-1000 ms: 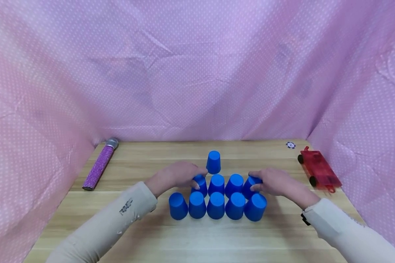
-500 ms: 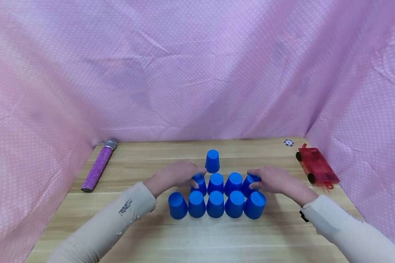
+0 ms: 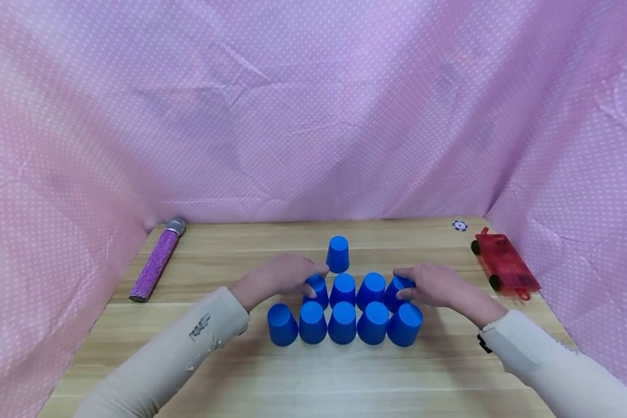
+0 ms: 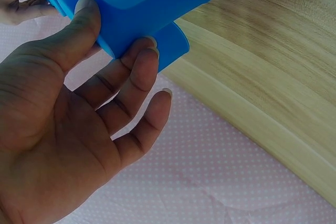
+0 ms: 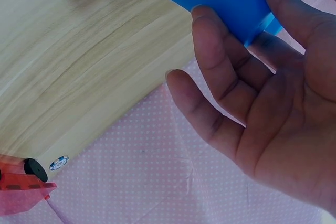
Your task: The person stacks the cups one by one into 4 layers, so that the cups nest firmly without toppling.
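Several blue cups stand upside down on the wooden table (image 3: 313,383) in the head view. A front row (image 3: 342,325) runs nearest the person, with a second row (image 3: 371,290) right behind it. My left hand (image 3: 281,277) grips the second row's left end cup (image 3: 320,292), thumb on the near side. At the other end, my right hand (image 3: 433,284) holds the right end cup (image 3: 393,297) between thumb and fingers. One lone cup (image 3: 338,255) stands farther back, close to the left fingertips. Both wrist views show thumb and fingertips on blue plastic, with the little finger off it.
A purple glitter microphone (image 3: 159,258) lies at the table's left side. On the right lie a red see-through toy cart (image 3: 508,264) with black wheels and a poker chip (image 3: 460,226) near the back edge. Pink dotted cloth (image 3: 313,116) hangs behind and on both sides.
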A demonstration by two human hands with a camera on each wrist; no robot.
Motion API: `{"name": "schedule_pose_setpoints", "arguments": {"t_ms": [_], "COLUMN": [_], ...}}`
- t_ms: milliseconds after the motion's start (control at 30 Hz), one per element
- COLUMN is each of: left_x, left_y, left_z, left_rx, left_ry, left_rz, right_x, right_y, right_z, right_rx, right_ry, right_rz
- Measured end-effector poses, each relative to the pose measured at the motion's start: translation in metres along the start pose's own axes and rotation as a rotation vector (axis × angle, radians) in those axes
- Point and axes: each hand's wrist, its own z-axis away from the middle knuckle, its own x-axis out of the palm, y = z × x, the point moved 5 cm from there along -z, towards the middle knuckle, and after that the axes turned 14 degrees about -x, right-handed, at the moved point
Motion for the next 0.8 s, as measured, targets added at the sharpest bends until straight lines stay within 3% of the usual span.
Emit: {"name": "schedule_pose_setpoints", "arguments": {"t_ms": [800], "left_x": [-0.0014], "left_y": [0.0025], "left_z": [-0.0006], "left_rx": [-0.025], "left_ry": [-0.023], "left_rz": [-0.004], "right_x": [-0.0091], "right_y": [-0.0003], "right_z": [-0.0008], "right_rx": [-0.038], "right_ry": [0.009], "right_rz": [0.039]}}
